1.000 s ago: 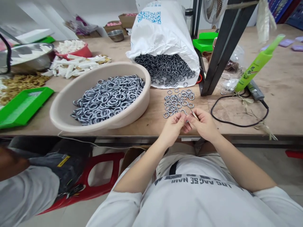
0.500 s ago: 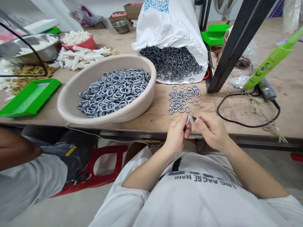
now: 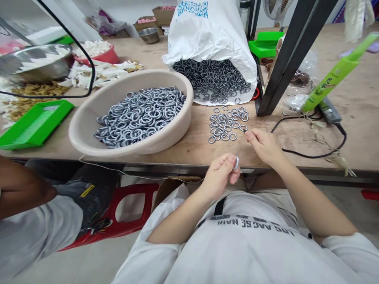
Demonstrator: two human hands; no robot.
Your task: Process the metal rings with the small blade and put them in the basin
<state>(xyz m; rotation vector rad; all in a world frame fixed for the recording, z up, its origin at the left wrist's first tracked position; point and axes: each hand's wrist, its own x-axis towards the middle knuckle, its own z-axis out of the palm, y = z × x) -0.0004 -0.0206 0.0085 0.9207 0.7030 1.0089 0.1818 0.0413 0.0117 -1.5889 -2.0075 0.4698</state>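
Note:
My left hand (image 3: 220, 171) is closed at the table's front edge, pinching a metal ring (image 3: 236, 162) between thumb and fingers. Farther forward, my right hand (image 3: 263, 145) grips a small dark pointed tool, mostly hidden by the fingers. Its dark tip is at a ring (image 3: 243, 127) on the right side of a loose cluster of grey metal rings (image 3: 224, 137); whether it touches the ring I cannot tell. Left of the cluster stands a beige basin (image 3: 79, 132) heaped with similar rings. A white sack (image 3: 204, 35) lies behind, its mouth spilling darker rings (image 3: 213, 77).
A black metal post (image 3: 282, 75) rises right of the sack. A cable, a grey switch box (image 3: 331, 110) and a lime-green packet (image 3: 333, 77) lie to the right. At left are a green tray (image 3: 35, 122), a steel bowl (image 3: 56, 65) and a seated person's arm (image 3: 23, 187).
My right hand has moved forward and away from my left, bringing the tool tip to the ring cluster. My left hand, still pinching its ring, has dropped slightly nearer me.

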